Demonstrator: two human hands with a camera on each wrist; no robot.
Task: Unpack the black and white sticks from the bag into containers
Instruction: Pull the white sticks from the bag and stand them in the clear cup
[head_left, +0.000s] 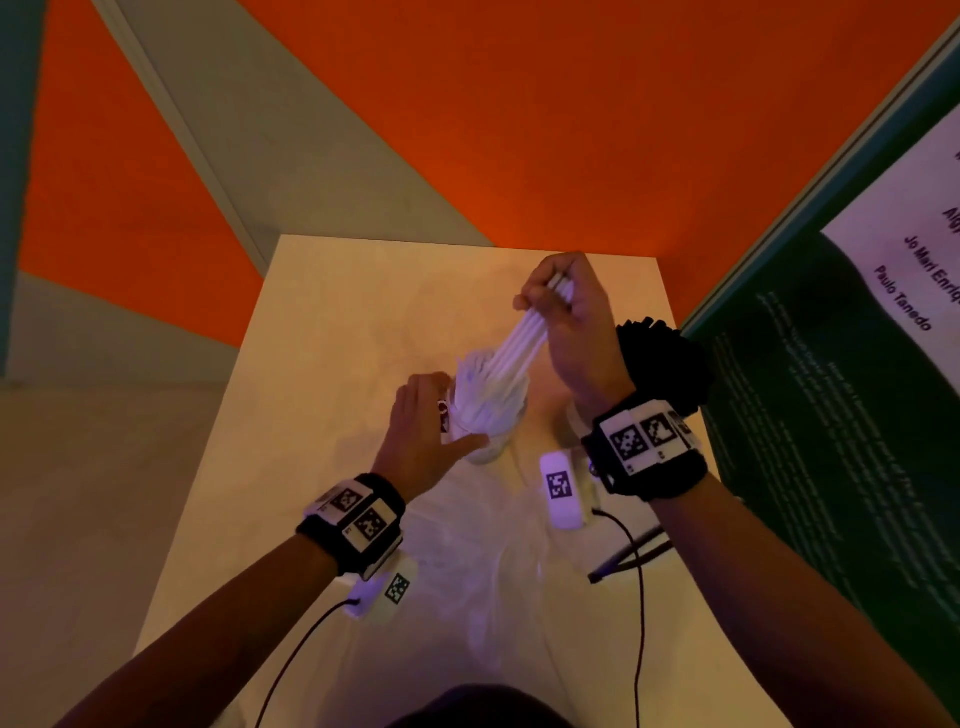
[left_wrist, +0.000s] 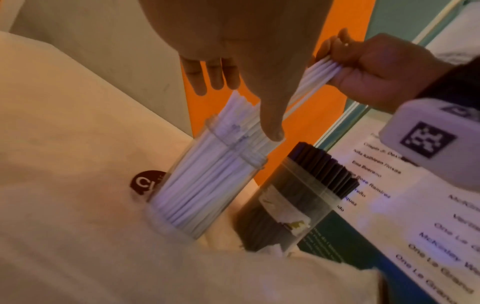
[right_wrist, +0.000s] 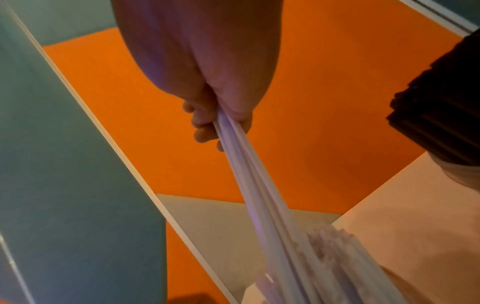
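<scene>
A clear container (head_left: 493, 421) stands mid-table, packed with white sticks (left_wrist: 197, 185). My right hand (head_left: 550, 296) is raised above it and grips the top of a bundle of white sticks (head_left: 519, 348). The bundle slants down, and its lower ends sit in the container's mouth. My left hand (head_left: 434, 421) lies against the container's left side with straight fingers (left_wrist: 213, 76). Its thumb (left_wrist: 271, 123) reaches to the rim. A second clear container (left_wrist: 293, 205) full of black sticks (head_left: 665, 358) stands just to the right. In the head view my right wrist partly hides it.
Cream fabric with a round brown logo (left_wrist: 146, 183), seemingly the bag, lies crumpled under and in front of the containers. A green and white printed board (head_left: 841, 374) stands along the table's right edge. Orange floor (head_left: 467, 130) lies beyond the far edge. Wrist cables trail near the front.
</scene>
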